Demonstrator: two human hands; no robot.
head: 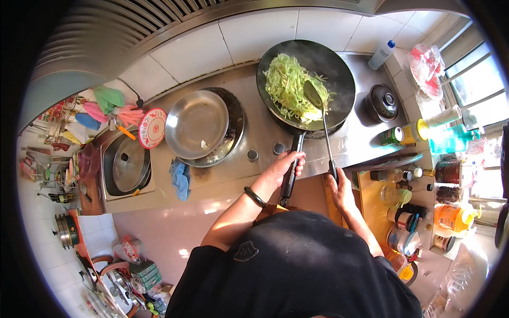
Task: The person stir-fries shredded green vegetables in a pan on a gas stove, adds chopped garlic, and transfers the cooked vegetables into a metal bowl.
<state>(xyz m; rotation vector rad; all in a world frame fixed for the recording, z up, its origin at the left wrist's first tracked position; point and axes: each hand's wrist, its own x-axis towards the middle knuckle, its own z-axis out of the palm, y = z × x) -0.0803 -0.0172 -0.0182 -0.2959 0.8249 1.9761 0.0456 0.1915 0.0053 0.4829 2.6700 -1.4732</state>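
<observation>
My left hand [287, 163] is closed around the black handle of a dark wok [340, 75], with a bangle on the wrist. Pale green shredded vegetables [288, 85] lie heaped in the wok, mostly on its left side, and faint steam shows above them. In my right hand [340, 187] is the black handle of a metal cooking spoon [314, 94]; its bowl rests against the right part of the heap. The burner under the wok is mostly hidden.
Left of the wok, a steel pan [197, 123] sits on a larger blackened pan, near a blue cloth [180, 179] and a patterned plate [152, 128]. A sink [151, 190] is farther left. To the right stand a lidded dark pot [381, 103], a can [391, 136] and a capped bottle [381, 55].
</observation>
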